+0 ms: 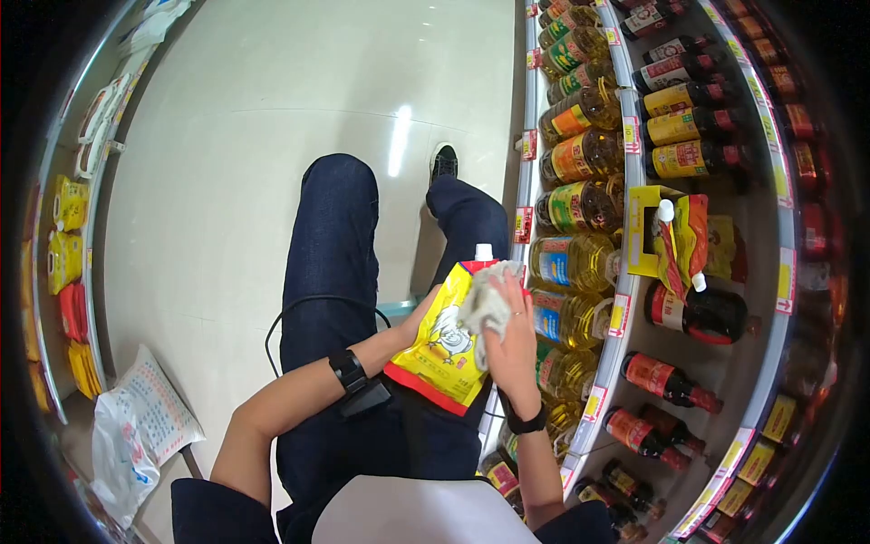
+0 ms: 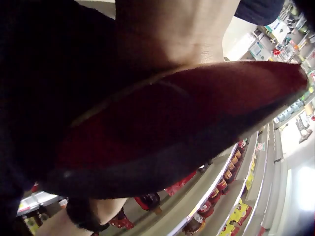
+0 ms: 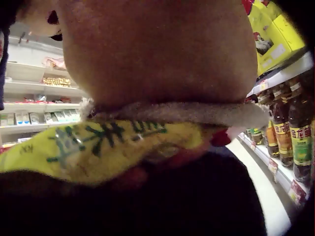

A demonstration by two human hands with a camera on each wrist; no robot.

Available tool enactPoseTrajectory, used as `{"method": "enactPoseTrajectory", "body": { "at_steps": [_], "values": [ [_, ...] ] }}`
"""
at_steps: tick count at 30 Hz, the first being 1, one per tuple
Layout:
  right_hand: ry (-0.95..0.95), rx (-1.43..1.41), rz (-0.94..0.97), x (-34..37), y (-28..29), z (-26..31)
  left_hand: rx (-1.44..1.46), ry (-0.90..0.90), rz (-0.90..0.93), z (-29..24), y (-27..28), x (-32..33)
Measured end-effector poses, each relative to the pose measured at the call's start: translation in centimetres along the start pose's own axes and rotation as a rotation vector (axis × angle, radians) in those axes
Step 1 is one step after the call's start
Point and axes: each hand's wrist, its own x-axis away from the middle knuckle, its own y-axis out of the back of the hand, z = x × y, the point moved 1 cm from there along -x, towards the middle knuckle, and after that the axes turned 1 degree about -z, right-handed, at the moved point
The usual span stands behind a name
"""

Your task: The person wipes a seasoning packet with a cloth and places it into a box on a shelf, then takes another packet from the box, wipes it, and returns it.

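A yellow and red pouch (image 1: pixel 441 349) with a white cap and a bird picture lies tilted above the lap in the head view. The left hand (image 1: pixel 418 322) grips its left edge, fingers hidden behind it. On the pouch's upper right, the right hand (image 1: pixel 515 352) holds a bunched grey cloth (image 1: pixel 489 304) against the surface. In the left wrist view the pouch (image 2: pixel 172 118) shows a dark red side below the left hand's wrist (image 2: pixel 172 34). The right wrist view has the cloth (image 3: pixel 187 113) between the right hand (image 3: pixel 157 54) and the yellow pouch (image 3: pixel 98 152).
Shelves on the right hold oil bottles (image 1: pixel 580 204), dark sauce bottles (image 1: pixel 639 431) and a yellow display box (image 1: pixel 645 231) with capped pouches. Yellow and red packs (image 1: pixel 65 263) stand on the left shelf, above a white plastic bag (image 1: pixel 136 435). A dark cable (image 1: pixel 272 331) loops beside the leg.
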Motion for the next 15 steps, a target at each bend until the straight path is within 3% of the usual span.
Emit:
{"method": "enactPoseTrajectory", "body": {
  "at_steps": [2,4,6,8,10,12,15],
  "values": [
    [-0.069,-0.04,-0.047,0.3,-0.6,-2.1,0.049,0.007,0.038,0.3,0.5,0.0],
    [-0.249,-0.067,-0.03,1.0,-1.0,-4.3,0.1,0.074,-0.048,0.4,0.3,0.0],
    [-0.235,-0.081,0.004,1.9,-0.8,-4.4,0.066,0.052,-0.088,0.3,0.0,0.0],
    [-0.217,0.011,-0.107,2.7,-0.9,-3.6,0.036,0.034,-0.127,0.5,0.5,-0.2],
    [-0.22,-0.028,-0.099,3.6,-0.7,-2.5,0.224,0.104,-0.022,0.7,1.2,-0.5],
    [-0.142,-0.096,-0.175,4.6,-0.9,-1.5,0.22,0.086,-0.053,0.6,1.2,-0.4],
    [-0.124,-0.035,-0.069,6.9,-1.6,-1.7,0.181,0.091,-0.139,0.6,1.3,-0.2]
  ]
}}
